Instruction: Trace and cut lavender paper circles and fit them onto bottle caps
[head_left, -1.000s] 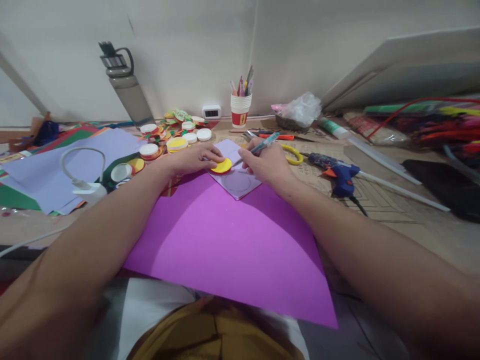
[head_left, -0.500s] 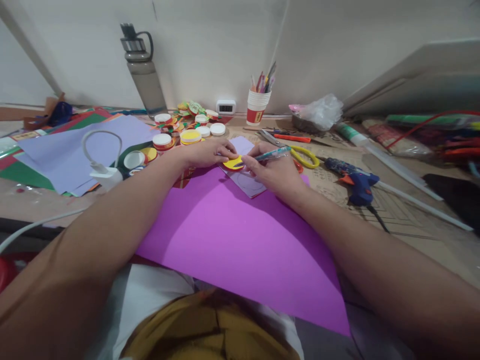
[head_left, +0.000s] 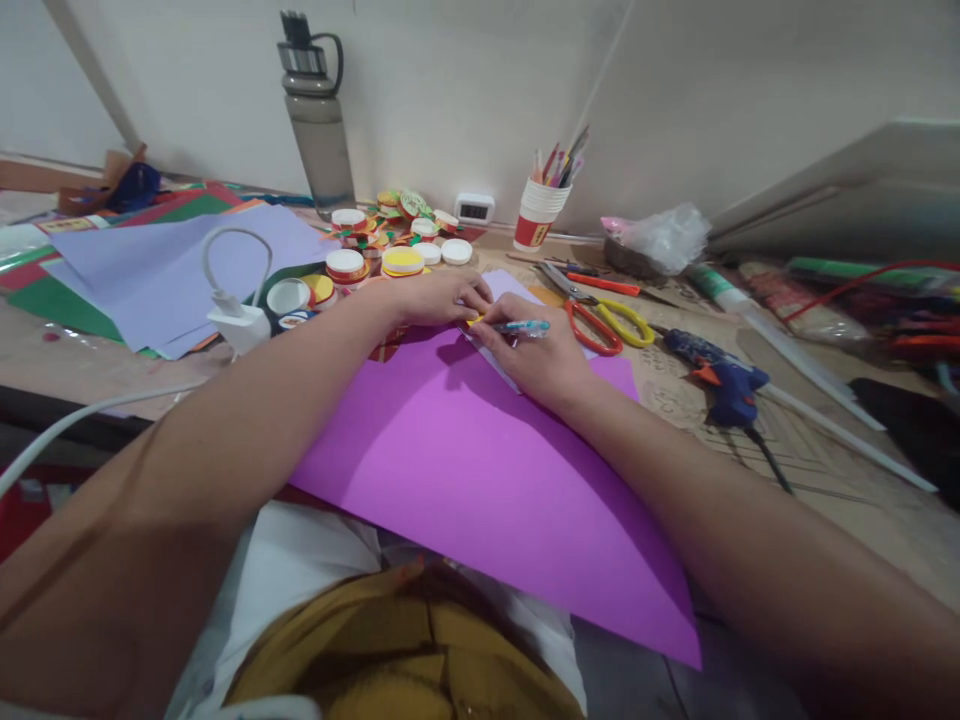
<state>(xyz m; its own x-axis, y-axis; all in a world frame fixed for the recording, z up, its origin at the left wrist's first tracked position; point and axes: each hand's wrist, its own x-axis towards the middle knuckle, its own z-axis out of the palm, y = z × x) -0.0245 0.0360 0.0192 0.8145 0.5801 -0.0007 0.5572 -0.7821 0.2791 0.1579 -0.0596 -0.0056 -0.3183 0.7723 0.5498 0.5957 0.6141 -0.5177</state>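
My left hand (head_left: 442, 298) presses its closed fingers on a small yellow disc (head_left: 474, 320), which my hands mostly cover. A pen (head_left: 525, 327) with a clear blue body is gripped in my right hand (head_left: 536, 350), its tip by the disc's right side. Under both hands is a light purple paper piece (head_left: 499, 283), lying on a large bright purple sheet (head_left: 480, 450) that reaches over the table's front edge. Red-handled scissors (head_left: 596, 330) and yellow-handled scissors (head_left: 628, 322) lie just right of my right hand.
White and yellow lids (head_left: 403, 262) and a bottle (head_left: 321, 145) stand behind my left arm. A paper cup of pens (head_left: 538, 215) is at the back. A glue gun (head_left: 720, 375) lies right; a white charger (head_left: 240, 322) and lilac sheets (head_left: 172, 265) lie left.
The view has shifted, so the table things appear further right. My right hand has moved over the disc's lower side, the pen lies flatter, and more of the disc and light purple paper is covered.
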